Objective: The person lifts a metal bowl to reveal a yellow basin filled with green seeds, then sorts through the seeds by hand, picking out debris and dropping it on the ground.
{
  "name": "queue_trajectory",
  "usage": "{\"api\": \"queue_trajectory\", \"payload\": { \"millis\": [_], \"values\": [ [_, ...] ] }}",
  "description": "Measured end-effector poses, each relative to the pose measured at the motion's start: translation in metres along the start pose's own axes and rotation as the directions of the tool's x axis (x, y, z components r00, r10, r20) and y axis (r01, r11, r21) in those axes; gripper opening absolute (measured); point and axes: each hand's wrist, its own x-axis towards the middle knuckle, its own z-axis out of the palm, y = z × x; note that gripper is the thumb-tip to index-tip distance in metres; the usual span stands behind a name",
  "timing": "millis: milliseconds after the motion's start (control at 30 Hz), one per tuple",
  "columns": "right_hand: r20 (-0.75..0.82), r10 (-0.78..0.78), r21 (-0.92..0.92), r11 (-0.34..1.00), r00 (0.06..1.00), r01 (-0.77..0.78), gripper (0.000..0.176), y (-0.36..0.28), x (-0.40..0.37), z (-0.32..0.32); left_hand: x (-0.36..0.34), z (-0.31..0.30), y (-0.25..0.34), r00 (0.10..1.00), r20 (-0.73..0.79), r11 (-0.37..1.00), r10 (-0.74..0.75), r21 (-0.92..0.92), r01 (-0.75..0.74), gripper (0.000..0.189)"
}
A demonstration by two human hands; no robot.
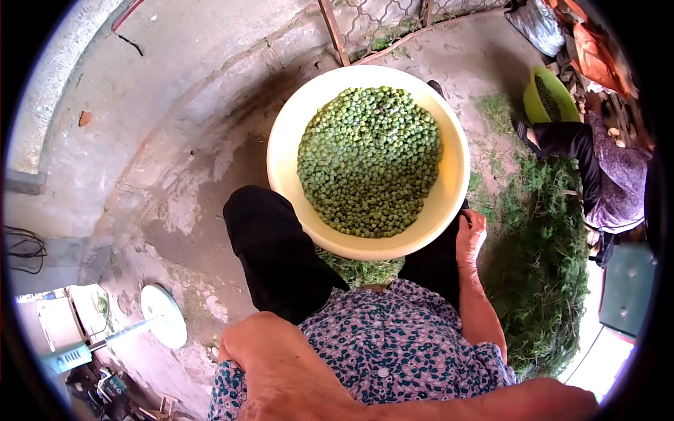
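Note:
A cream-coloured basin (281,147) rests at my knees, partly filled with small round green berries (368,165). My right hand (472,237) lies at my right knee just below the basin's right rim, its fingers curled in and apart from the berries. I see nothing in it. My bent left arm (295,361) crosses the bottom of the view very close to the camera. The end of that arm, my left hand (554,400), sits at the lower right edge, and its fingers cannot be made out.
A person in a purple top (621,175) sits at the right beside a green basin (533,102). Cut green plants (547,281) lie on the ground to my right. A round-based stand (165,316) is at the lower left. A wall (175,70) curves behind.

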Motion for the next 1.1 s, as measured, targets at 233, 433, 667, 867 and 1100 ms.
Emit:
{"api": "queue_trajectory", "payload": {
  "millis": [233,433,667,867,1100],
  "values": [
    [-0.010,-0.061,-0.051,0.997,0.998,0.061,0.016,0.000,-0.001,-0.002,0.004,0.013,-0.004,1.000,0.008,1.000,0.017,-0.023,-0.017,0.028],
    [-0.008,-0.062,-0.054,0.997,0.998,0.061,0.015,0.003,0.002,-0.002,0.005,0.006,-0.002,1.000,-0.003,0.999,0.019,0.027,-0.019,0.025],
    [-0.006,-0.067,-0.028,0.997,0.998,0.067,0.014,-0.001,-0.001,-0.004,0.005,0.003,-0.004,1.000,-0.011,0.997,-0.005,0.072,0.006,0.022],
    [-0.049,-0.086,-0.047,0.995,0.995,0.084,0.013,0.001,-0.001,-0.003,0.004,-0.003,-0.003,1.000,-0.006,0.995,-0.006,0.101,0.007,0.019],
    [0.000,-0.081,-0.067,0.994,0.997,0.081,0.014,0.004,-0.002,-0.003,0.004,-0.011,0.000,1.000,-0.025,0.988,0.003,0.157,0.001,0.017]
  ]
}}
